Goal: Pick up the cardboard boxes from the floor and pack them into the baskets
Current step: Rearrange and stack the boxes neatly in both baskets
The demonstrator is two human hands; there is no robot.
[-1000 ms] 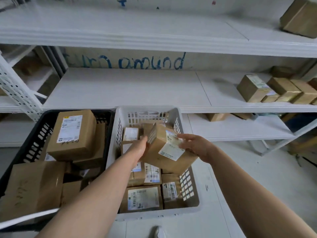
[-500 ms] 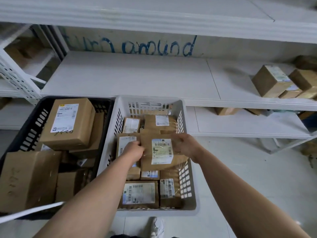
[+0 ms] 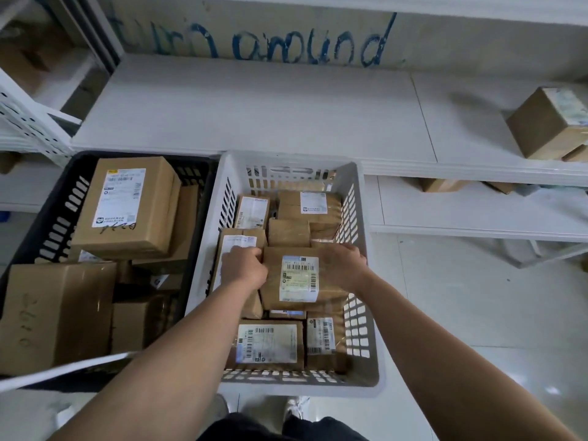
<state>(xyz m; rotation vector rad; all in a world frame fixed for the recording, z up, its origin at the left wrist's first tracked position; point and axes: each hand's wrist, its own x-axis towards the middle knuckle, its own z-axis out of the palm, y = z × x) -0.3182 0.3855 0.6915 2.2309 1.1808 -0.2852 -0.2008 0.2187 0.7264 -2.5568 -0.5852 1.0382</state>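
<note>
A small cardboard box (image 3: 297, 280) with a white barcode label lies flat on top of other boxes inside the white basket (image 3: 206, 249). My left hand (image 3: 243, 265) grips its left edge with curled fingers. My right hand (image 3: 342, 265) holds its right side, fingers bent over the top edge. The white basket holds several small labelled boxes. Left of it stands the black basket (image 3: 47, 224) with larger boxes, one big labelled box (image 3: 127, 208) on top.
White shelving (image 3: 254, 113) runs behind both baskets, with blue writing on the wall above it. More cardboard boxes (image 3: 547, 122) sit on the shelf at the right. Pale tiled floor (image 3: 477, 313) lies right of the white basket. My shoes show at the bottom edge.
The box was tilted and held above the white basket; both hands have lowered it and laid it flat on the boxes inside. The camera has tipped downward.
</note>
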